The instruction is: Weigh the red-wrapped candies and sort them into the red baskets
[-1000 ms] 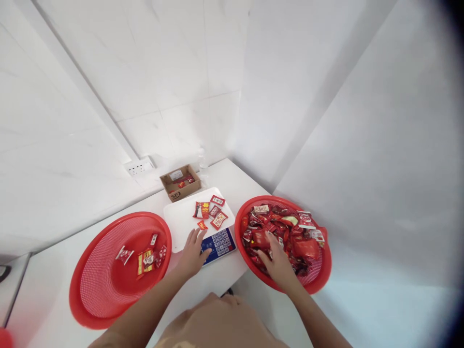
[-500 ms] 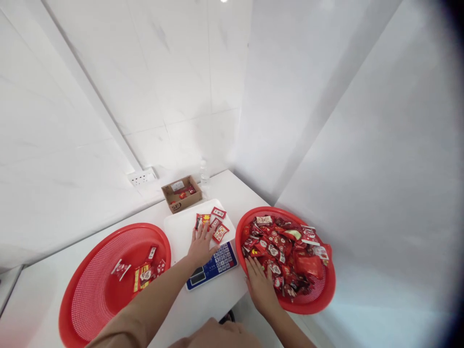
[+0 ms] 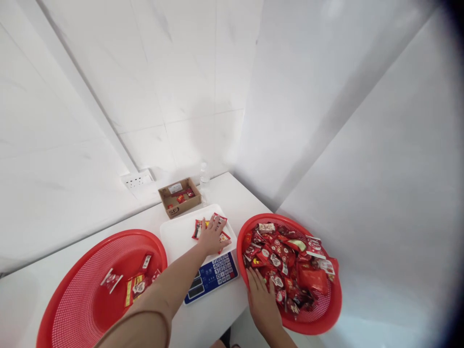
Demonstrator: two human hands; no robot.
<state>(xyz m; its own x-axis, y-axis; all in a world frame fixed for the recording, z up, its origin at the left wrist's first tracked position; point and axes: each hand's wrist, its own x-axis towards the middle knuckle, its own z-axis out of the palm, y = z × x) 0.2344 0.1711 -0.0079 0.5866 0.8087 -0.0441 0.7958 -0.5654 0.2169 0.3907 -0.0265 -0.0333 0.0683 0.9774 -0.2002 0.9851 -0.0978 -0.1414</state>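
Several red packets (image 3: 197, 229) lie on the white tray (image 3: 177, 237) of a scale with a blue keypad (image 3: 212, 276). Over them rests my left hand (image 3: 213, 235), palm down with fingers spread, partly hiding the packets. My right hand (image 3: 261, 297) lies on the near left rim of a red basket (image 3: 326, 321), its fingers apart beside the packets heaped inside. That basket holds many red wrapped packets (image 3: 277, 256). Another red basket (image 3: 68, 273) at the left has several packets (image 3: 139, 286) in it, partly behind my left forearm.
An open cardboard box (image 3: 180, 197) with a few red packets stands behind the scale, against the wall. Beside it is a clear bottle (image 3: 204, 175). A socket (image 3: 137, 180) is on the wall. The white table (image 3: 237, 193) ends at a right-hand wall.
My left hand has moved right and forward across the tray, onto the packets there. My right hand stays at the basket rim. The whole view has shifted slightly.
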